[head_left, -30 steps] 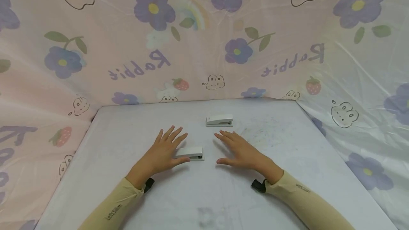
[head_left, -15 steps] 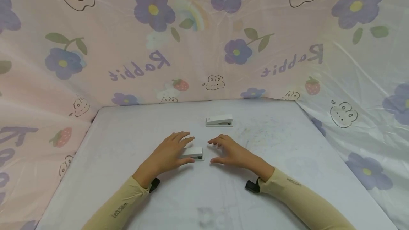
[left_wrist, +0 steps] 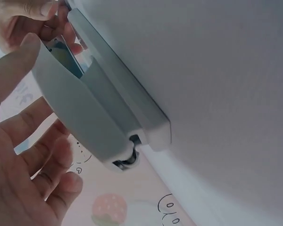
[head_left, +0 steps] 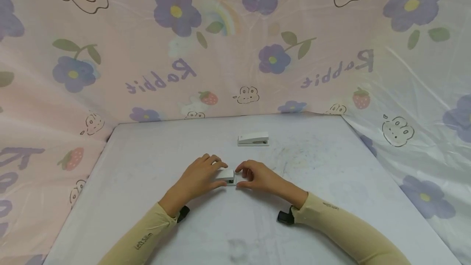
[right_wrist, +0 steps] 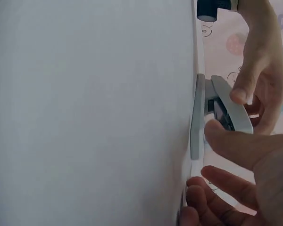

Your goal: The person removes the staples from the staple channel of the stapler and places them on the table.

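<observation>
A white stapler point(head_left: 225, 175) lies on the white table, its jaw end towards the right. My left hand point(head_left: 200, 177) holds it from the left, with the thumb on its near side and the fingers on its far side. The left wrist view shows the left thumb point(left_wrist: 19, 63) against the stapler's upper arm point(left_wrist: 80, 113). At the stapler's right end, my right hand point(head_left: 263, 177) has its thumb and bent fingers around the tip. The right thumb point(right_wrist: 236, 143) overlaps the stapler point(right_wrist: 196, 122) in the right wrist view; firm contact cannot be made out.
A second white stapler point(head_left: 253, 139) rests farther back on the table point(head_left: 147, 150). Faint smudges mark the tabletop to its right. Patterned cloth point(head_left: 228, 60) hangs behind the table and along both sides.
Both hands have moved inward towards each other and their fingers have bent closer. The left has closed about the near stapler; the right has come to its right end. Both staplers stay in place.
</observation>
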Demonstrator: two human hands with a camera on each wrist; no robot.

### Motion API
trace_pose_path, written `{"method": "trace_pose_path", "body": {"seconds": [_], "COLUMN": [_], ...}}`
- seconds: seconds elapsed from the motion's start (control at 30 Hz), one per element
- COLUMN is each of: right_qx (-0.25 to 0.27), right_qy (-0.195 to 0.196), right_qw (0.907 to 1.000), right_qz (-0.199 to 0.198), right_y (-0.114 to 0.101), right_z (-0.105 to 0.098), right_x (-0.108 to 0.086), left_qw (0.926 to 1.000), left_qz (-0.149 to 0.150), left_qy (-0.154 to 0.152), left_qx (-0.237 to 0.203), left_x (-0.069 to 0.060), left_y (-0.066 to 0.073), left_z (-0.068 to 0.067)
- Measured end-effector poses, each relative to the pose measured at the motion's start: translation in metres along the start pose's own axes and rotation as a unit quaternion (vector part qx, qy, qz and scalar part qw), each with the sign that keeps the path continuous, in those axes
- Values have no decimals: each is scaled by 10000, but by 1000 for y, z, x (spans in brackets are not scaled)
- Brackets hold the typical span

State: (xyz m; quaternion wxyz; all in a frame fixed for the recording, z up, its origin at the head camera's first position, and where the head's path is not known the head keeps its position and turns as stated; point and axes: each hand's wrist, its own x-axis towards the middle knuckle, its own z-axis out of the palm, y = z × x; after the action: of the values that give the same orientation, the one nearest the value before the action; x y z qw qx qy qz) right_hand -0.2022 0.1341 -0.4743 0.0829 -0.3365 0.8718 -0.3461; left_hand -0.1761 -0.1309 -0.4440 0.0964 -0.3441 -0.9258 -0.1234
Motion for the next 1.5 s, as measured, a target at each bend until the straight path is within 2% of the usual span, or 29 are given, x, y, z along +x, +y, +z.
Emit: {"method": "trace_pose_path", "body": {"seconds": [0.1,0.3,0.53,0.7,0.9,1.5], "right_qx": [131,235,362,442,592,541], "right_qy": [-32,-136,-244,-342,-413,-624], "right_qw": [9999,9995,9987,9980,9969,9959], "right_qz": [60,157,267,299,324,381], "right_y": [-1,2,6,7,5,7], "right_z": [0,2,5,5,3,2], "right_x": [2,6,14,17,20,26], "left_qw": [10000,9989,9985,9983,9984,9993], "left_qz": [-53,-250,-215,-173,-145,-109], "left_qy": [-31,-388,-502,-499,-352,-199], "left_qx": [-79,-74,79,235,423,281], "left_x": [2,5,8,9,9,7], "left_y": [1,2,4,5,5,1], "left_z": [1,3,5,5,5,7]}}
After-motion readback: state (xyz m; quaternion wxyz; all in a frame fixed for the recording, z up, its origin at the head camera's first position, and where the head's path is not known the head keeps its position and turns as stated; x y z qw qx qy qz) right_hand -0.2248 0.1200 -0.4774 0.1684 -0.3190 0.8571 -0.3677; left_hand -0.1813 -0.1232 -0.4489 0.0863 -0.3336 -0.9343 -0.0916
